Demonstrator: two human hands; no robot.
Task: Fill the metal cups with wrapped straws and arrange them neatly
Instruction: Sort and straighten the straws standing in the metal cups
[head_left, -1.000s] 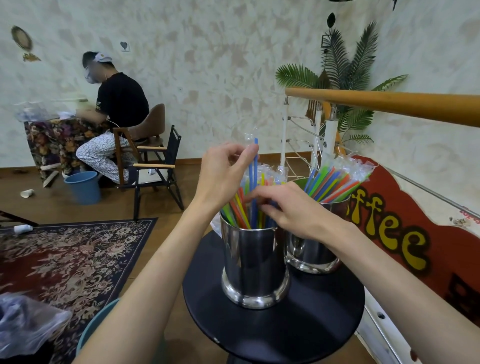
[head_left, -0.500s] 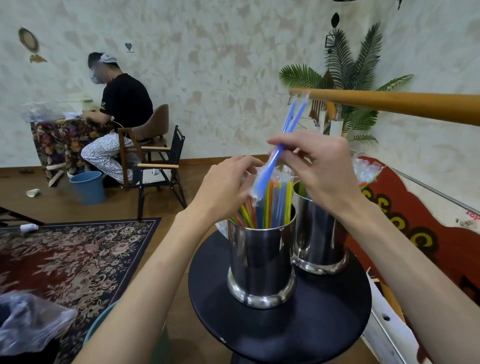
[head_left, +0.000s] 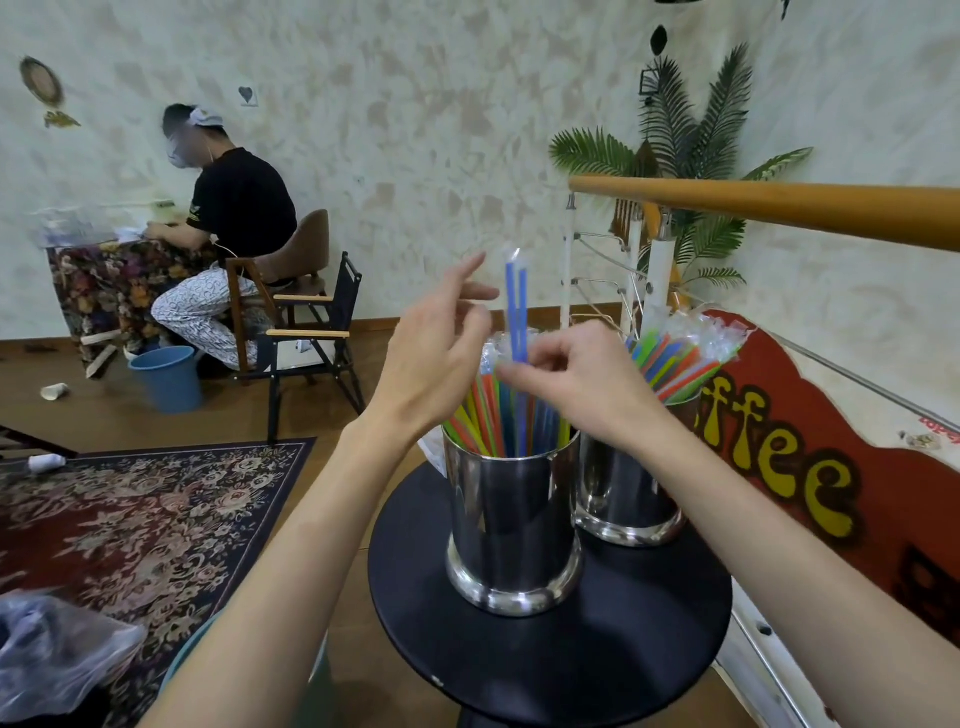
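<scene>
fingers of the right hand (head_left: 582, 379) pinch two blue wrapped straws (head_left: 517, 312) upright in the near shiny steel cup (head_left: 511, 525) on the round black desk (head_left: 649, 639); left hand (head_left: 436, 358) spread open beside.

Left hand (head_left: 441, 358) raised, fingers spread loose; right hand (head_left: 576, 374) pinching, fingers curled.

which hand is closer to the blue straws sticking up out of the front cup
Right. The right hand pinches the blue straws low on their shafts, just above the front cup. The left hand is open just left of them, not touching.
</scene>
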